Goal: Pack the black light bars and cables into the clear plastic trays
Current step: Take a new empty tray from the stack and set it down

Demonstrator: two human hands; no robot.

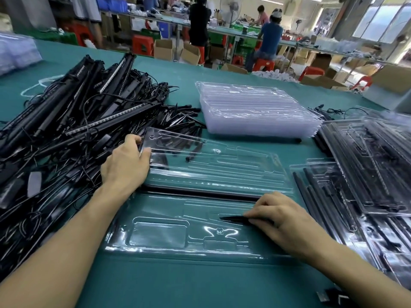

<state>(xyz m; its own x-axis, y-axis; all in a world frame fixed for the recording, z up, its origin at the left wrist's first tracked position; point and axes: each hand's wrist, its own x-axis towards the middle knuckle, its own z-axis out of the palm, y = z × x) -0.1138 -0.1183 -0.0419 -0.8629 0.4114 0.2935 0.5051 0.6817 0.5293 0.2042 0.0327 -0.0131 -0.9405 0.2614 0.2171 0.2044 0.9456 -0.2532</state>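
An open clear plastic clamshell tray [173, 245] lies in front of me on the green table, its lid half [222, 165] lying on the far side. My left hand [126, 163] grips the lid's left edge with thumb on top. My right hand [282, 218] pinches a thin black pointed piece [233, 218] over a slot in the near half. A long black light bar [200, 193] lies along the hinge between the two halves. A big heap of black light bars and cables [66, 134] fills the left side.
A stack of clear trays [255, 112] stands at the centre back. Packed trays with black bars [367, 170] pile up on the right. More clear plastic [15, 52] sits far left. Behind the table are people, cardboard boxes and red stools.
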